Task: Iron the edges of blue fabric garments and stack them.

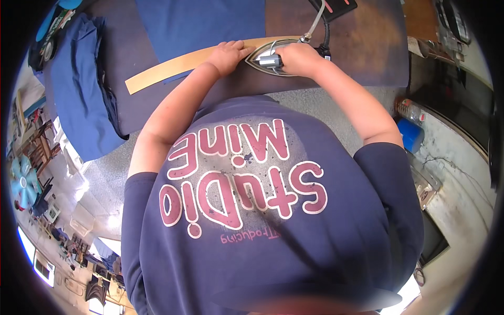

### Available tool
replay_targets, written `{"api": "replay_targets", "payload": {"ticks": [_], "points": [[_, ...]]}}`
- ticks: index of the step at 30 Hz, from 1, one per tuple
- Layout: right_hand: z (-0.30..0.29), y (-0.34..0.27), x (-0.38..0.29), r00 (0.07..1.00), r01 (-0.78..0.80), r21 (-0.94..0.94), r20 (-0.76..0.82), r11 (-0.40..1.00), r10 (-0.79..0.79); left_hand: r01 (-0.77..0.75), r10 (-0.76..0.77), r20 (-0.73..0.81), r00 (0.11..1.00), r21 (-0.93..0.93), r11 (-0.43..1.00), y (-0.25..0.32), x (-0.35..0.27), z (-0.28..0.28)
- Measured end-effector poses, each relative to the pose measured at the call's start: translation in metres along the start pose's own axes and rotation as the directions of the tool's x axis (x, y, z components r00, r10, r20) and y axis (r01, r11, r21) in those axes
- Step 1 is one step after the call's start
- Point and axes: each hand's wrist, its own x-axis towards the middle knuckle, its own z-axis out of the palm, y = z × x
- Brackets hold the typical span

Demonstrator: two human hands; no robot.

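My right hand (299, 59) grips the handle of a steam iron (267, 53), its pointed tip facing left. The iron lies flat over the right part of a long tan strip (165, 69), which may be card or a ruler. Left of the iron tip, my left hand (228, 57) rests flat on the strip, fingers pointing right, with nothing grasped. Beneath the strip lies a blue fabric piece (204, 23), spread on the dark ironing table (138, 112). A narrow margin of the fabric shows on the near side of the strip. The iron hides the strip's right portion.
Folded blue fabric (80, 98) hangs over the table's left edge. A hose (315, 23) and cable run from the iron's rear. Beyond it sits a black pad (334, 8) with red marks. At right, a plastic bottle (407, 109) and a blue container (410, 134) stand below table level.
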Motion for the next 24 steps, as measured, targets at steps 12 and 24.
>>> {"api": "replay_targets", "payload": {"ticks": [12,24], "points": [[0.014,-0.002,-0.001,0.945,0.16,-0.073,-0.277,0.984,-0.174,0.241,-0.302,-0.31,0.901,-0.22,0.945,-0.023,-0.069,0.008],[0.016,-0.045,0.023,0.967,0.119,-0.074,-0.216,0.99,-0.132,0.424,-0.512,-0.252,0.821,-0.332,0.843,-0.018,-0.058,0.01]]}}
